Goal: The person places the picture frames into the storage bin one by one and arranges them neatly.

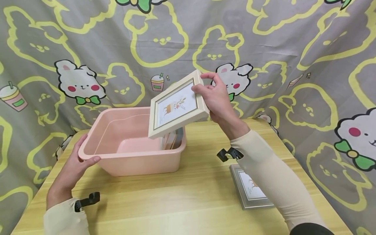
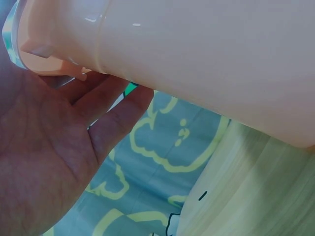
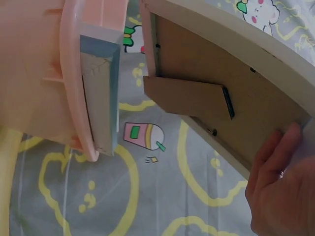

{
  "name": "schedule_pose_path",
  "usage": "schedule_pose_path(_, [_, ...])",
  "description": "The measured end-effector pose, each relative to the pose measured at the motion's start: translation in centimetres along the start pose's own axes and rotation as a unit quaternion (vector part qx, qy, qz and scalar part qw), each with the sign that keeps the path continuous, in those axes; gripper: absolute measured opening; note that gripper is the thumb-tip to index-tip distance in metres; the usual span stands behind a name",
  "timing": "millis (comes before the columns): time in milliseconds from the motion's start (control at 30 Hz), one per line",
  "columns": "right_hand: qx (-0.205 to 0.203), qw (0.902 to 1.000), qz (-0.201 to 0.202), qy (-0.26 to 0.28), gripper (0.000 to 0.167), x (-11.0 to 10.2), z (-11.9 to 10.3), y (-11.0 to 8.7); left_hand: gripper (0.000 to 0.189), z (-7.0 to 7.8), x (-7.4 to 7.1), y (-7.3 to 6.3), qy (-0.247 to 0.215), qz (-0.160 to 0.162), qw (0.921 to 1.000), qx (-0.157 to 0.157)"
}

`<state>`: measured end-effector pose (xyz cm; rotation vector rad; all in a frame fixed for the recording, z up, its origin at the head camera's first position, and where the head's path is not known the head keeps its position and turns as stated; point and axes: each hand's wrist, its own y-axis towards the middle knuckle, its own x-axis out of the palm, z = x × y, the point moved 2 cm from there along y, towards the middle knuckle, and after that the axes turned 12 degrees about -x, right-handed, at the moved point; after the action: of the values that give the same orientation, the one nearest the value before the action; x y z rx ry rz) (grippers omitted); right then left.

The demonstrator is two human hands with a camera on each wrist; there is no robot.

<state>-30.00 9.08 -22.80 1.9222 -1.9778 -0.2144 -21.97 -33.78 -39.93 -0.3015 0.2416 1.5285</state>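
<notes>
My right hand [image 1: 215, 96] grips a cream picture frame [image 1: 202, 106] by its right end and holds it tilted over the right part of a pink plastic basin [image 1: 141, 163]. A small animal-and-plant picture shows on its front. In the right wrist view, the frame's brown backing board [image 3: 197, 59] has a stand flap [image 3: 187, 96] angled outward. My left hand [image 1: 71, 169] holds the basin's left rim, thumb over the edge and fingers along the outside. Inside the basin, at its right end, other frames [image 1: 170, 140] stand on edge, partly hidden by the cream one.
A grey picture frame [image 1: 241, 187] lies face up on the wooden table [image 1: 164, 205] at the right, partly covered by my right forearm. Behind the table hangs a grey curtain [image 1: 182, 39] with yellow outlines and white rabbits. Each wrist wears a black camera strap.
</notes>
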Motion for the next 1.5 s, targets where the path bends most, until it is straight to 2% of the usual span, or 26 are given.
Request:
schedule_pose_path(133, [0.016,0.9994,-0.009,-0.031,0.041,0.6,0.6,0.4,0.088,-0.1,-0.1,0.1,-0.006,0.0,1.0,0.0])
schedule_pose_path(300, [0.008,0.9974,-0.033,-0.063,0.042,1.4,1.0,0.7,0.088,-0.2,-0.1,0.0,-0.005,-0.001,1.0,0.002])
schedule_pose_path(667, [0.02,0.9944,-0.069,-0.077,0.043,2.6,2.1,1.5,0.089,-0.1,0.0,0.2,-0.01,-0.004,0.9999,0.008])
schedule_pose_path(1100, [0.043,0.9886,-0.087,-0.114,0.045,4.0,3.0,2.2,0.089,-0.2,0.1,0.2,-0.016,-0.003,0.9998,0.008])
schedule_pose_path(1333, [0.053,0.9811,-0.107,-0.152,0.047,4.8,3.7,2.4,0.089,-0.2,0.0,0.2,0.011,0.003,0.9999,0.001])
schedule_pose_path(1500, [0.056,0.9649,-0.118,-0.228,0.048,5.4,4.1,2.5,0.089,-0.1,0.0,0.2,0.007,0.001,1.0,0.001])
